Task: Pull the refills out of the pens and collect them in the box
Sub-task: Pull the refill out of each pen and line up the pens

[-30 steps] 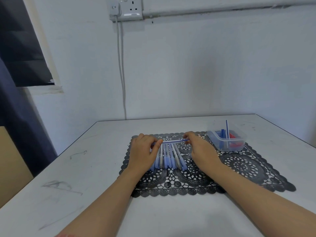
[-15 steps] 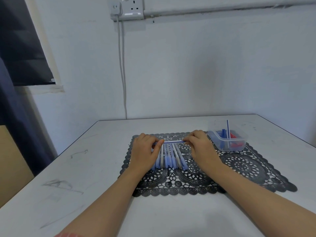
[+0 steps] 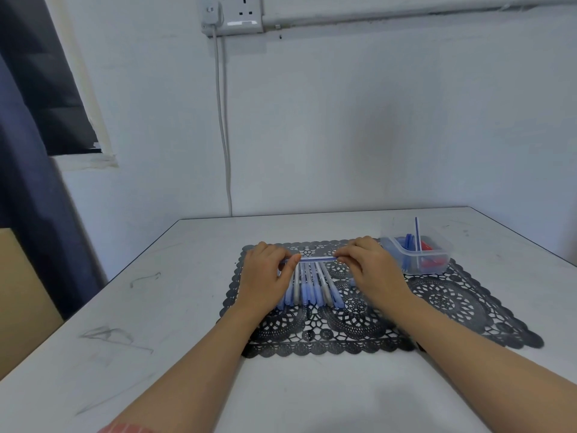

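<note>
Fingers of the left hand and right hand pinch one pen by its ends, over a row of pens on a lace mat. The box with refills sits beside the right hand. Pen print is too blurry to read.

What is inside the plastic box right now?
The box holds blue refills, one sticking up above the rim, and something red. Its cloudy wall blurs the rest, so their number cannot be told.
</note>
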`<act>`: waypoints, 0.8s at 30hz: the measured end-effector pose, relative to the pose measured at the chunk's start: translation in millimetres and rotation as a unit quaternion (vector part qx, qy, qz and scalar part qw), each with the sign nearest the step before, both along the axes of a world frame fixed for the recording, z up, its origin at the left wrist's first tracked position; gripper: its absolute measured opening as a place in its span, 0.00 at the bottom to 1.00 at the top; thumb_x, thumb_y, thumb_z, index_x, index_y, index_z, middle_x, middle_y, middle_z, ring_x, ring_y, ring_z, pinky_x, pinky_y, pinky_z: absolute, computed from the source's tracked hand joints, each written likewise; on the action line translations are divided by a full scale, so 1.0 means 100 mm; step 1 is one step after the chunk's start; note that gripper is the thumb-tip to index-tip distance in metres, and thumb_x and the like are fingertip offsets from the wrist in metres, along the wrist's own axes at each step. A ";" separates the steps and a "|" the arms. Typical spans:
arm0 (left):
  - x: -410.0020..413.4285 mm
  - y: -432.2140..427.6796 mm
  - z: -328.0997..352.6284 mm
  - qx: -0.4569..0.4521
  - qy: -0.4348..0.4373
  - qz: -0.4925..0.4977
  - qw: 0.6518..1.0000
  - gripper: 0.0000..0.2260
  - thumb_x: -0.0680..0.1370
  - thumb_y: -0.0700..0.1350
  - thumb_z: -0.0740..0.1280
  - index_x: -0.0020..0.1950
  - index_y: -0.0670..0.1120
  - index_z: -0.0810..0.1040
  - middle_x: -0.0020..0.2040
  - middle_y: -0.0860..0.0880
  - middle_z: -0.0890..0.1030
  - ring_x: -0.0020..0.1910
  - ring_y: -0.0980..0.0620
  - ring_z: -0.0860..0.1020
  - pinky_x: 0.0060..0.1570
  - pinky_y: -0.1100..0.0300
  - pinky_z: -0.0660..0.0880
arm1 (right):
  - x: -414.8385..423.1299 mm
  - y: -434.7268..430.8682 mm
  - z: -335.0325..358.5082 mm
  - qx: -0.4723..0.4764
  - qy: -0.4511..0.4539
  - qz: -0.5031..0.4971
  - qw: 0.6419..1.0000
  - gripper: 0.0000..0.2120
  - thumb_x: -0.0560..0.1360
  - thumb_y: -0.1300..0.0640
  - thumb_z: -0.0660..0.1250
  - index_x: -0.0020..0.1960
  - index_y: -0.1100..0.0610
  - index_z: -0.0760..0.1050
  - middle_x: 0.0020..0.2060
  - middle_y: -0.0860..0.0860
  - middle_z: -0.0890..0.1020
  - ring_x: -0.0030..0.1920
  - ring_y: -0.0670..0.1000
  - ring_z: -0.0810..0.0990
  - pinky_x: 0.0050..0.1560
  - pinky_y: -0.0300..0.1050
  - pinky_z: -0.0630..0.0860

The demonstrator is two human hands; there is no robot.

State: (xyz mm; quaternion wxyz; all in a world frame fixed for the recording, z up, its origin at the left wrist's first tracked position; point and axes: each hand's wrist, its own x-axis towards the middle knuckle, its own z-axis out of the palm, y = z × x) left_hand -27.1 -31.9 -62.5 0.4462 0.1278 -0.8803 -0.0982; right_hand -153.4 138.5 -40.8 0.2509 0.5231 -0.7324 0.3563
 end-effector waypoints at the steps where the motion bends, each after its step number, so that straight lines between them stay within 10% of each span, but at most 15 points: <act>1: 0.00 0.00 0.00 -0.001 -0.002 0.002 1.000 0.17 0.77 0.58 0.55 0.40 0.49 0.77 0.34 0.58 0.73 0.38 0.56 0.68 0.43 0.60 0.62 | -0.01 0.01 0.01 0.015 0.000 -0.002 1.000 0.05 0.72 0.62 0.70 0.47 0.58 0.82 0.39 0.53 0.80 0.41 0.52 0.78 0.39 0.46 0.77; 10: 0.01 -0.02 0.00 0.013 -0.009 0.021 1.000 0.17 0.77 0.58 0.55 0.38 0.51 0.76 0.33 0.59 0.71 0.38 0.56 0.69 0.43 0.58 0.64 | -0.17 0.05 0.09 0.153 -0.111 -0.044 0.981 0.11 0.77 0.61 0.63 0.56 0.57 0.80 0.51 0.54 0.82 0.52 0.51 0.78 0.55 0.40 0.70; 19: 0.00 -0.04 -0.02 0.009 -0.025 0.031 0.999 0.19 0.77 0.59 0.53 0.37 0.50 0.75 0.34 0.59 0.71 0.38 0.55 0.68 0.45 0.57 0.66 | -0.10 0.03 0.01 0.276 -0.103 -0.033 0.955 0.13 0.75 0.51 0.66 0.58 0.53 0.77 0.43 0.47 0.71 0.45 0.44 0.69 0.52 0.39 0.66; 24: 0.00 -0.05 -0.02 0.009 -0.026 0.033 0.999 0.19 0.77 0.59 0.53 0.37 0.49 0.75 0.33 0.58 0.72 0.38 0.55 0.69 0.44 0.57 0.65 | -0.10 0.03 0.05 0.283 -0.131 -0.045 0.949 0.09 0.74 0.55 0.67 0.53 0.55 0.81 0.49 0.51 0.81 0.47 0.46 0.76 0.52 0.38 0.69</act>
